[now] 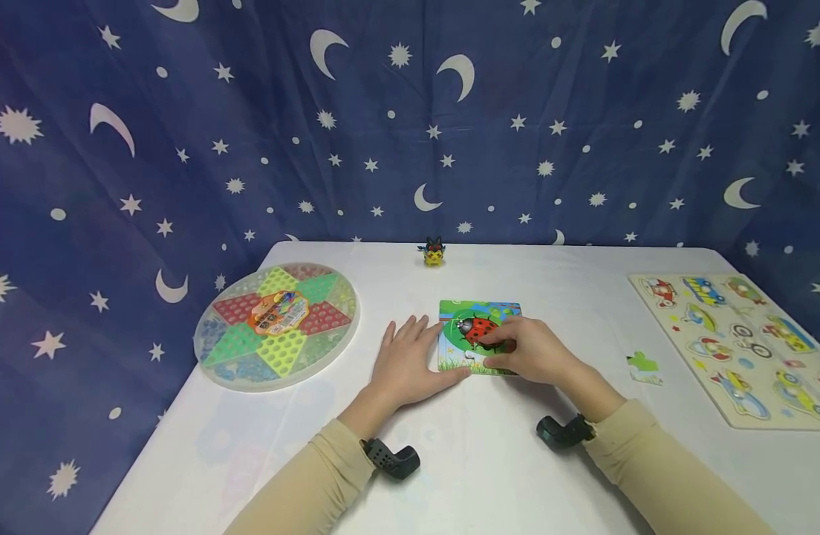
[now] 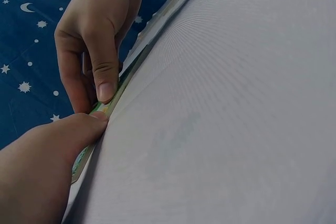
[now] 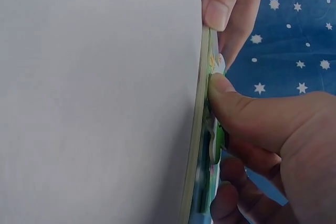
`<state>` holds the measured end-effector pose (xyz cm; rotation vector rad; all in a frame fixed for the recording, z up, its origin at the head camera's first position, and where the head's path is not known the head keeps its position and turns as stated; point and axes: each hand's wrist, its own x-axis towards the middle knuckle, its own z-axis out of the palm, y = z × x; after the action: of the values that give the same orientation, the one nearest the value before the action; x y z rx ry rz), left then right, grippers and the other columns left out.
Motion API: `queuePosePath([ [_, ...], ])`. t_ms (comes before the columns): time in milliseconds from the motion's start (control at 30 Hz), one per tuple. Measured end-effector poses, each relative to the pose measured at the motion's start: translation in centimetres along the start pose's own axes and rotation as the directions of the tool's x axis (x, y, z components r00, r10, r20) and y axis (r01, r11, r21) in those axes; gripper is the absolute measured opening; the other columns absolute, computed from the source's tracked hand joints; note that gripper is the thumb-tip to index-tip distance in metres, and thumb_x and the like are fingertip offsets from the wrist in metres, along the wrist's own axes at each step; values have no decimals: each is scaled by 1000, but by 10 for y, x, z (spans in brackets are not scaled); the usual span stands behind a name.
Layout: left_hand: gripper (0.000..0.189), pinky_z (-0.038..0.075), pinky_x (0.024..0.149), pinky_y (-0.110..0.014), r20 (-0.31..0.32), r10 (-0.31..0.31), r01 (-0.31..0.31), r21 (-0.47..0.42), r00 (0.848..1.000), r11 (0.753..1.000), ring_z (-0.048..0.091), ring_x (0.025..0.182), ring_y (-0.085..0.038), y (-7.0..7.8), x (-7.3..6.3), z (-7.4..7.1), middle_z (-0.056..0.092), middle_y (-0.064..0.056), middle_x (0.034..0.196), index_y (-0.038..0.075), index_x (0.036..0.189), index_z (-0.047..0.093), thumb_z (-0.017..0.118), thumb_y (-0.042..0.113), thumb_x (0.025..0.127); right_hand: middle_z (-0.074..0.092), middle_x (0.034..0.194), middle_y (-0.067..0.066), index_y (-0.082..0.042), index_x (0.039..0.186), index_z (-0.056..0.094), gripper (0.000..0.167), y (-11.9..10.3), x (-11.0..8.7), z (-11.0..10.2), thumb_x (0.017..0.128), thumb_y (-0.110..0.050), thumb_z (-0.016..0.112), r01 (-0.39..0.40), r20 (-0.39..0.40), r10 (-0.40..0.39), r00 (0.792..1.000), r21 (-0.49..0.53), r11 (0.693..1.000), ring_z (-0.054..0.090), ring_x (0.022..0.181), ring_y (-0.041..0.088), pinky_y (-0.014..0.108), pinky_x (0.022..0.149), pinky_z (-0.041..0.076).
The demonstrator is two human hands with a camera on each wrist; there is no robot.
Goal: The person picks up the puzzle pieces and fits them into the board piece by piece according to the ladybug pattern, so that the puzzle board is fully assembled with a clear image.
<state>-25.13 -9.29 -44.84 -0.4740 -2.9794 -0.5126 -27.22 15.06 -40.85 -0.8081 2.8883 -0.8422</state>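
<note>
A square ladybug jigsaw puzzle (image 1: 452,338) lies flat on the white table, its picture showing a red ladybug on green. My left hand (image 1: 406,365) rests at its left side, fingers extended, with the thumb at the front edge. Over the puzzle's right part, my right hand (image 1: 538,349) pinches a puzzle piece (image 3: 214,148) between thumb and fingers. In the right wrist view this piece sits slightly raised and tilted above the board; my fingers hide much of it. One loose puzzle piece (image 1: 644,368), green and pale, lies apart to the right.
On the left is a round Chinese checkers board (image 1: 346,349) with coloured triangles. A wooden vehicle puzzle board (image 1: 724,405) lies at the right edge. Near the back edge stands a small yellow and dark figurine (image 1: 434,254). A blue curtain (image 1: 383,89) with moons and stars hangs behind.
</note>
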Motion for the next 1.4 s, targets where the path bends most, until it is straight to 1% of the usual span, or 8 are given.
queuePosePath([
  [167,96,9,123,-55,3,6,-6,3,1000,1000,27,152,-29,1,1,-1,39,-9,161,22,156,46,53,84,83,65,93,-1,-12,114,81,35,-3,0,1,82,-20,89,-14,12,14,1000,-6,1000,49,71,15,32,63,42],
  [400,97,8,123,-54,3,8,-8,10,1000,1000,26,152,-29,2,3,-3,39,-9,162,23,157,44,52,85,83,69,107,3,-15,112,82,33,-3,2,-2,81,-22,89,-14,6,14,1000,-24,1000,63,96,22,45,86,53],
  [667,96,8,124,-54,2,1,-1,-9,1000,1000,26,152,-29,2,2,-2,39,-9,161,22,156,46,54,84,83,70,113,8,-14,109,83,29,-8,0,-3,83,-25,88,-24,27,26,999,-93,995,63,98,25,49,89,53],
  [967,97,10,123,-55,-1,2,-2,17,1000,1000,27,152,-29,1,1,-1,39,-9,161,21,156,46,52,85,83,65,92,-3,-14,110,83,24,-24,-8,-2,89,-24,83,94,55,-81,995,-305,948,55,76,13,31,63,50],
  [1100,98,11,123,-54,2,1,-1,11,1000,1000,28,152,-29,0,-1,0,40,-10,161,21,156,46,51,86,83,66,97,-1,-14,116,80,27,-24,-13,-1,92,-24,80,86,65,-71,995,-283,955,58,79,13,35,66,53],
  [1167,98,11,123,-54,2,2,-2,6,1000,1000,28,152,-29,0,0,0,40,-10,161,21,156,46,51,86,83,69,105,2,-13,121,78,29,-21,-15,-3,94,-23,77,77,76,-60,995,-244,967,64,88,17,40,75,56],
  [1267,97,10,123,-54,6,1,-1,4,1000,1000,27,152,-29,0,-1,-1,39,-10,161,21,156,46,52,85,83,70,116,3,-13,130,73,35,-15,-18,-6,96,-21,74,51,98,-36,995,-155,987,64,88,18,42,79,55],
  [1400,97,9,123,-55,8,-1,1,8,1000,1000,27,152,-28,0,-2,-3,39,-9,161,21,156,46,53,84,83,70,117,0,-14,136,67,40,-8,-21,-11,97,-21,73,0,102,2,995,-23,1000,57,76,14,34,67,52],
])
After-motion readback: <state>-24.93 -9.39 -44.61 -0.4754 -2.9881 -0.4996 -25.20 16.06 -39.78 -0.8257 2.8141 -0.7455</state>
